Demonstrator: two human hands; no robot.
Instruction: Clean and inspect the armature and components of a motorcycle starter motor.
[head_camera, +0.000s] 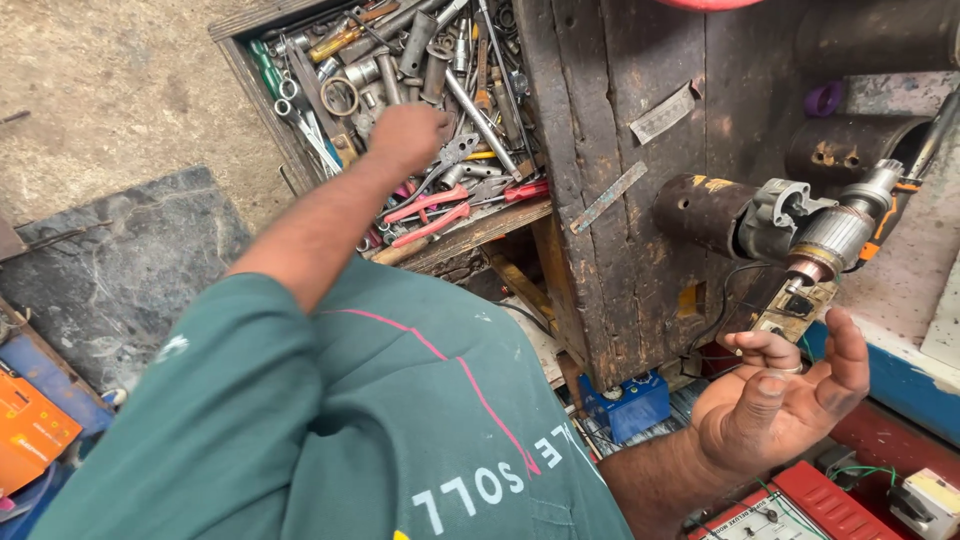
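While the left hand (408, 135) digs in the wooden tool drawer (240, 50) at the upper left of the frame, its fingers are curled down among the steel and hidden under the knuckles, so I cannot tell whether it already grips anything. It sits over a heap of sockets (415, 45) and spanners, with red-handled pliers (430, 222) just below it and a green-handled screwdriver (265, 65) near the drawer's far corner.

The right hand (790, 400), at the lower right, lies palm up with fingers loosely spread (a ring on one), its fingertips just touching the brass-coloured end of the motor armature (830, 240). That armature juts from a rusty cylindrical housing (700, 210) lying on the dark wooden desk (600, 150) at centre right.

Done well, I judge, the search wants the eyes on the drawer: lift pieces aside rather than raking through them, since sharp tips lie mixed in. The spread hand should cup closer under the armature, as an unclasped palm steadies it poorly if the housing rolls. A blue box (625, 405) and a red tester case (820, 500) sit below, where a dropped part would land.
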